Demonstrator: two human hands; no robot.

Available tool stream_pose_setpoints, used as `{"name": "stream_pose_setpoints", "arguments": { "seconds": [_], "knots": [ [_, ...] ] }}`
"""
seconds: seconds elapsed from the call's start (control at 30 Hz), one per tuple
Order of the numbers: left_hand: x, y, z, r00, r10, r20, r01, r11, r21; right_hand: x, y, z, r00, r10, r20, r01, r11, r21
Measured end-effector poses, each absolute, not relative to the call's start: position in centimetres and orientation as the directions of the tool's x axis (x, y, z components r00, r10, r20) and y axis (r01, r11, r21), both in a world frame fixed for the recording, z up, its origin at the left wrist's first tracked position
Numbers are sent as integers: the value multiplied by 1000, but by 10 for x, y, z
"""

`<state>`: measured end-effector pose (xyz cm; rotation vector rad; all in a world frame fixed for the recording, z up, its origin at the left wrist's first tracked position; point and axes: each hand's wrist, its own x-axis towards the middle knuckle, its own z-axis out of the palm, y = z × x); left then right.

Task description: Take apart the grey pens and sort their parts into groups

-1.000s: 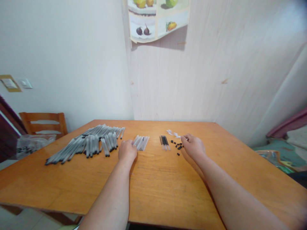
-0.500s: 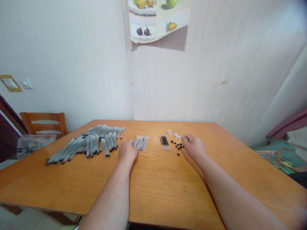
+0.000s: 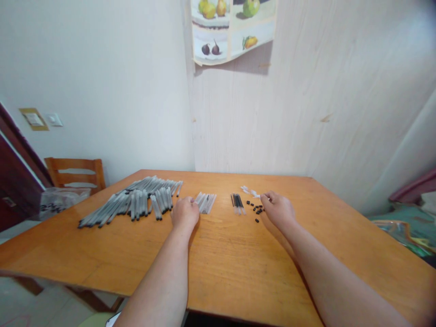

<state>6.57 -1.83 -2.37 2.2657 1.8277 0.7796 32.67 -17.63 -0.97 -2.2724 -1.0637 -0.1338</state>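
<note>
My left hand (image 3: 184,212) rests curled on the orange wooden table (image 3: 221,254), its fingertips touching a small bunch of clear pen barrels (image 3: 206,201). A big pile of grey pens with black ends (image 3: 136,202) lies to its left. My right hand (image 3: 277,208) is closed in a pinch beside small white pieces (image 3: 248,190), holding something too small to name. Tiny black caps (image 3: 257,210) are scattered just left of it, and a few dark refills (image 3: 237,202) lie between the two hands.
A wooden chair (image 3: 75,171) stands at the table's far left with a clear plastic bag (image 3: 57,200) near it. A fruit poster (image 3: 231,27) hangs on the wall behind. Cloth and bags (image 3: 408,218) lie on the floor at the right.
The head has turned slightly left and up, shifting the scene to the right in view. Both hands stay where they were on the table.
</note>
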Motion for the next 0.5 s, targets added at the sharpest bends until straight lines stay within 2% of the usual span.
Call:
{"name": "stream_pose_setpoints", "arguments": {
  "seconds": [0.33,0.5],
  "knots": [
    [52,-12,-14,-101,965,243,792,-70,606,322,-173,-16,610,719,333,767,-429,-477],
    [22,-2,-16,-163,957,239,804,-11,595,319,-173,-16,605,738,300,765,-434,-476]
  ]
}}
